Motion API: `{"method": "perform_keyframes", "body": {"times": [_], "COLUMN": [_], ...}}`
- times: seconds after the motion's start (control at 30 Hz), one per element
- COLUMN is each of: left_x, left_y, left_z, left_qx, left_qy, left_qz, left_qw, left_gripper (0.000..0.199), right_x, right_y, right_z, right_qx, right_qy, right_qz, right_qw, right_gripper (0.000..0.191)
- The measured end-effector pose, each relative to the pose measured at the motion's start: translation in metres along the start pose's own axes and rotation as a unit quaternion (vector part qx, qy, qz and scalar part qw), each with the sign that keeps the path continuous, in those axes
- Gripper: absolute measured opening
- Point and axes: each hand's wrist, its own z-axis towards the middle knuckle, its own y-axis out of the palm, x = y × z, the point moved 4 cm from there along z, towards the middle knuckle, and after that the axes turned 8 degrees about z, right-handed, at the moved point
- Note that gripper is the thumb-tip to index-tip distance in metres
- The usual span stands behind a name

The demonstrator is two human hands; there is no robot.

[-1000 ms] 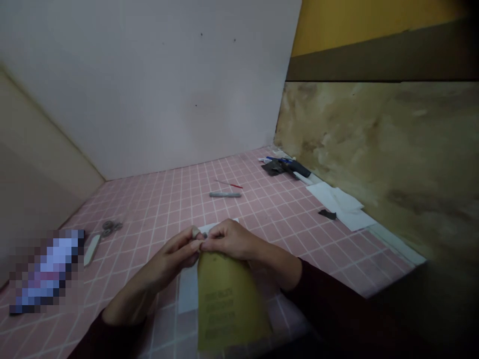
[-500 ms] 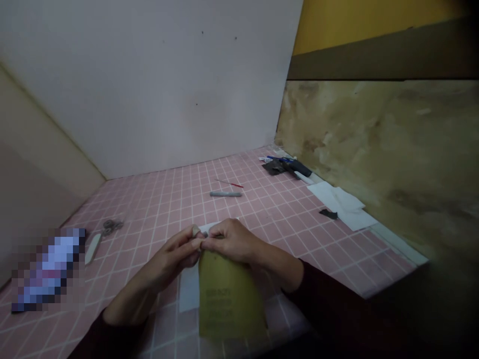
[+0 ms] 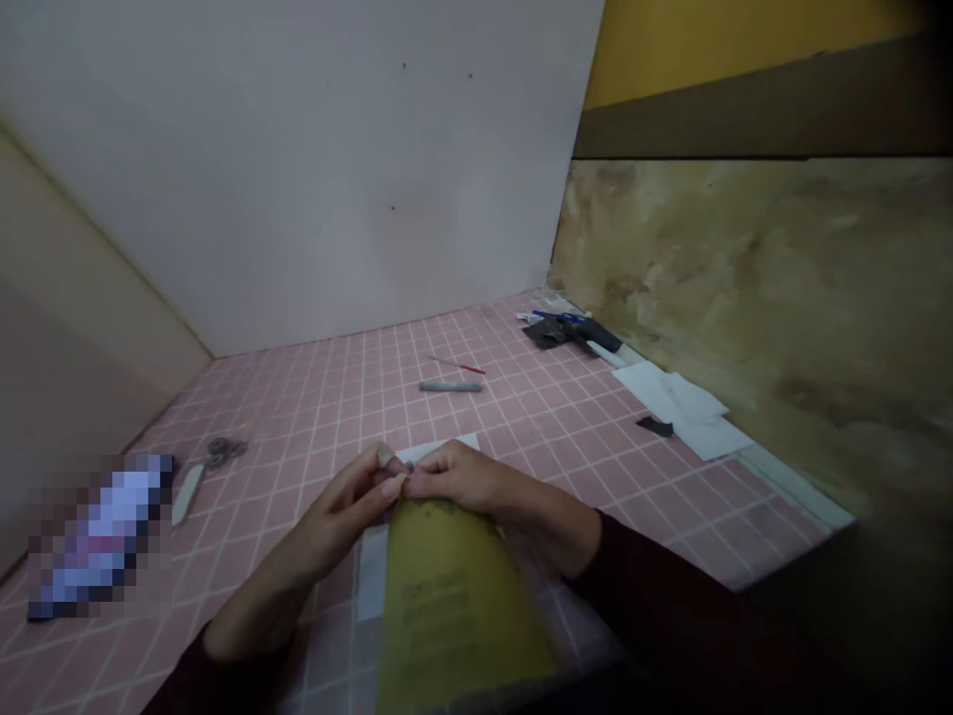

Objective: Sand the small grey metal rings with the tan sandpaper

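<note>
A yellow printed sheet (image 3: 447,596), which looks like the back of sandpaper, hangs bent from the fingertips of both hands. My left hand (image 3: 342,506) is closed in a pinch at its far edge, with a pale wrapping on one fingertip. Right against those fingertips, my right hand (image 3: 462,477) pinches the same edge, fingers curled. A tiny grey bit (image 3: 409,466) shows between the hands; I cannot tell what it is. Under the sheet and hands lies white paper (image 3: 372,576), mostly covered.
Ahead on the pink tiled tabletop (image 3: 335,387) lie a grey rod (image 3: 450,386) and a thin red-handled tool (image 3: 471,369). Scissors (image 3: 223,452), a white strip (image 3: 189,495) and a blurred-out object (image 3: 104,536) are left. White papers (image 3: 681,407) and dark scraps (image 3: 655,426) lie right.
The yellow sheet's near end has swung closer to me and spread lower in view. Both hands stay pinched at the far edge, with the left fingers shifted slightly.
</note>
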Motion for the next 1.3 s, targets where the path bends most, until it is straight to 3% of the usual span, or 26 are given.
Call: {"method": "perform_keyframes", "body": {"times": [0.07, 0.1, 0.2, 0.3, 0.4, 0.5, 0.6, 0.67, 0.73, 0.83, 0.9, 0.93, 1.0, 1.07, 1.13, 1.23, 1.3], "left_x": [0.004, 0.004, -0.001, -0.002, 0.007, 0.011, 0.003, -0.003, -0.003, 0.003, 0.005, 0.004, -0.001, -0.007, -0.007, 0.002, 0.007], "left_y": [0.0, 0.001, 0.003, 0.004, 0.004, 0.004, 0.004, 0.004, 0.004, 0.004, 0.004, 0.004, 0.004, 0.004, 0.004, 0.005, 0.005], "left_z": [-0.002, -0.002, 0.002, 0.004, 0.0, -0.003, 0.002, 0.006, 0.007, 0.002, 0.001, 0.001, 0.004, 0.007, 0.008, 0.003, 0.0], "left_qx": [0.011, 0.008, -0.029, -0.038, 0.011, 0.032, -0.004, -0.029, -0.027, 0.002, 0.009, 0.004, -0.018, -0.038, -0.035, 0.01, 0.03], "left_qy": [0.023, 0.022, -0.019, -0.04, -0.001, 0.03, 0.0, -0.028, -0.023, 0.023, 0.037, 0.035, 0.011, -0.02, -0.023, 0.023, 0.046], "left_qz": [0.017, 0.015, -0.025, -0.062, -0.029, 0.017, -0.013, -0.044, -0.044, -0.017, -0.01, -0.009, -0.01, -0.015, -0.008, 0.018, 0.02], "left_qw": [1.0, 1.0, 0.999, 0.997, 1.0, 0.999, 1.0, 0.998, 0.998, 1.0, 0.999, 0.999, 1.0, 0.999, 0.999, 1.0, 0.998], "left_gripper": [0.024, 0.024, 0.028, 0.031, 0.028, 0.024, 0.026, 0.03, 0.03, 0.026, 0.025, 0.025, 0.026, 0.028, 0.029, 0.025, 0.023], "right_x": [0.003, 0.003, 0.0, -0.005, 0.0, 0.002, -0.003, -0.01, -0.011, -0.004, -0.002, -0.002, -0.005, -0.01, -0.01, -0.003, 0.0], "right_y": [0.006, 0.007, -0.001, -0.005, 0.001, 0.009, 0.001, -0.003, -0.004, 0.003, 0.009, 0.008, 0.002, -0.003, -0.004, 0.0, 0.006], "right_z": [-0.002, -0.002, 0.001, 0.001, -0.001, -0.005, -0.003, -0.002, -0.003, -0.004, -0.007, -0.006, -0.003, -0.001, 0.0, 0.0, -0.002], "right_qx": [-0.07, -0.077, 0.015, 0.083, 0.004, -0.068, 0.027, 0.102, 0.122, 0.007, -0.064, -0.058, 0.021, 0.1, 0.124, 0.043, -0.035], "right_qy": [0.05, 0.053, -0.025, -0.08, -0.013, 0.04, -0.046, -0.116, -0.111, 0.012, 0.06, 0.054, -0.008, -0.085, -0.099, -0.004, 0.043], "right_qz": [0.104, 0.112, -0.038, -0.153, 0.001, 0.118, -0.054, -0.187, -0.198, -0.007, 0.084, 0.073, -0.046, -0.183, -0.219, -0.05, 0.068], "right_qw": [0.991, 0.989, 0.999, 0.981, 1.0, 0.99, 0.997, 0.97, 0.966, 1.0, 0.993, 0.994, 0.999, 0.974, 0.963, 0.998, 0.996], "right_gripper": [0.023, 0.022, 0.032, 0.04, 0.03, 0.024, 0.029, 0.033, 0.033, 0.026, 0.022, 0.023, 0.03, 0.037, 0.037, 0.029, 0.022]}}
